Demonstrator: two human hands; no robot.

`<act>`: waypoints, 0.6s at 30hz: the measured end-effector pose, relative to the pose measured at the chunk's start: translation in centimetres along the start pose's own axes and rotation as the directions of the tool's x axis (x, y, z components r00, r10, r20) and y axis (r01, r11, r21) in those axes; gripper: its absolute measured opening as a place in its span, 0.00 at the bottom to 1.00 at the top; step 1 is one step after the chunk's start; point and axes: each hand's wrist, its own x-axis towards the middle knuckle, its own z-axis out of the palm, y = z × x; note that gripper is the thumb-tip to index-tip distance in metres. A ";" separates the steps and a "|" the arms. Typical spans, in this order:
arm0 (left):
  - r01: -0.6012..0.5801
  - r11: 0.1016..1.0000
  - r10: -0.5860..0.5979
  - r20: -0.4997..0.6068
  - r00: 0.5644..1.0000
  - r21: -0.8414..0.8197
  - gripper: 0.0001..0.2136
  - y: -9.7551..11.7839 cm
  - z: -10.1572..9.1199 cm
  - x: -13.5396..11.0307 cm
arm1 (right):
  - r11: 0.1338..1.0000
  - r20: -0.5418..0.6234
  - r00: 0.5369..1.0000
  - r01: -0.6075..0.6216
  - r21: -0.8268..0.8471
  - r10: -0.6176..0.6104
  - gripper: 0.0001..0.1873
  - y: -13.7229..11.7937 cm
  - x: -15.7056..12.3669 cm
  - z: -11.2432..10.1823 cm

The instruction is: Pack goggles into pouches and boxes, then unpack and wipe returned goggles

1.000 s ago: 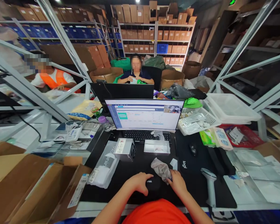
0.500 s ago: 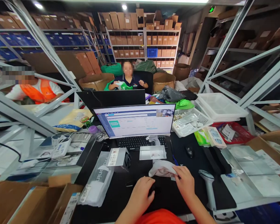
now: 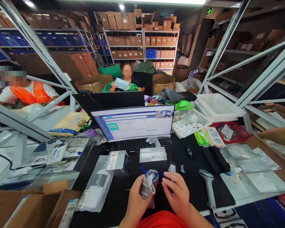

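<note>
My left hand [image 3: 137, 196] is closed around a grey cloth drawstring pouch [image 3: 147, 186], held upright with its mouth upward. Blue drawstring [image 3: 143, 171] loops out around the mouth. Close on the right, my right hand [image 3: 177, 191] has curled fingers, and a bit of blue cord shows at its fingertips. Behind that hand lies a small whitish piece [image 3: 172, 168] I cannot make out. An open white box tray [image 3: 153, 155] sits beyond the pouch, and a grey box with a label [image 3: 120, 162] stands to its left.
A monitor [image 3: 135, 122] and keyboard [image 3: 130, 145] stand ahead. A clear plastic bag [image 3: 97, 186] lies left. To the right are a mouse [image 3: 189, 152], a barcode scanner [image 3: 209, 186] and a white basket [image 3: 192, 123]. Across the desk a person holds a light-blue box [image 3: 121, 84].
The pouch has been lifted off the desk into my left hand, mouth up. My right hand has let go of its cloth and moved slightly left. The view has shifted a little.
</note>
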 end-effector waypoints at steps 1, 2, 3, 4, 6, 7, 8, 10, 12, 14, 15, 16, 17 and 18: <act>-0.021 1.000 0.020 -0.036 0.999 -0.006 0.18 -0.3 0.0 -0.2 | 0.998 0.014 0.998 -0.061 0.007 0.061 0.20 -0.2 0.2 -0.3; -0.046 0.999 0.045 -0.057 0.997 -0.011 0.16 -0.6 -0.1 -0.4 | 0.994 0.053 0.993 -0.106 0.027 0.105 0.19 -0.4 0.5 -0.7; -0.073 0.997 0.072 -0.066 0.995 -0.014 0.14 -0.7 -0.2 -0.6 | 0.990 0.106 0.986 -0.132 0.058 0.125 0.17 -0.6 0.8 -1.1; -0.102 0.995 0.101 -0.065 0.993 -0.018 0.13 -0.9 -0.2 -0.6 | 0.985 0.164 0.978 -0.146 0.089 0.130 0.17 -0.8 1.1 -1.4; -0.156 0.987 0.155 -0.051 0.987 -0.025 0.13 -0.9 -0.4 -0.7 | 0.980 0.253 0.959 -0.160 0.119 0.126 0.17 -1.3 1.5 -1.9; -0.178 0.984 0.177 -0.043 0.983 -0.028 0.13 -1.0 -0.4 -0.7 | 0.981 0.286 0.951 -0.158 0.112 0.121 0.17 -1.4 1.6 -1.9; -0.194 0.981 0.192 -0.037 0.981 -0.030 0.14 -1.0 -0.5 -0.7 | 0.984 0.315 0.943 -0.149 0.094 0.112 0.18 -1.5 1.6 -1.9; -0.195 0.980 0.194 -0.028 0.981 -0.030 0.14 -1.2 -0.4 -0.9 | 0.992 0.347 0.933 -0.118 0.040 0.097 0.19 -1.5 1.3 -1.6; -0.152 0.988 0.151 -0.027 0.988 -0.035 0.17 -1.5 -0.3 -1.2 | 0.996 0.338 0.937 -0.088 -0.011 0.087 0.15 -1.1 0.9 -1.0; -0.058 0.996 0.056 -0.032 0.998 -0.063 0.20 -1.7 0.0 -1.5 | 0.997 0.309 0.948 -0.064 -0.037 0.072 0.10 -0.7 0.5 -0.5; 0.001 0.995 -0.003 -0.028 1.000 -0.095 0.22 -1.8 0.1 -1.6 | 0.998 0.297 0.952 -0.056 -0.042 0.066 0.08 -0.6 0.4 -0.3; 0.061 0.988 -0.065 -0.023 0.998 -0.142 0.23 -1.8 0.3 -1.7 | 0.998 0.299 0.952 -0.051 -0.043 0.061 0.08 -0.5 0.3 -0.3; 0.120 0.972 -0.127 -0.019 0.992 -0.202 0.25 -1.7 0.4 -1.8 | 0.998 0.316 0.947 -0.048 -0.037 0.058 0.07 -0.5 0.4 -0.4; 0.171 0.949 -0.183 -0.019 0.983 -0.265 0.27 -1.6 0.4 -1.8 | 0.999 0.346 0.937 -0.047 -0.027 0.054 0.07 -0.5 0.4 -0.7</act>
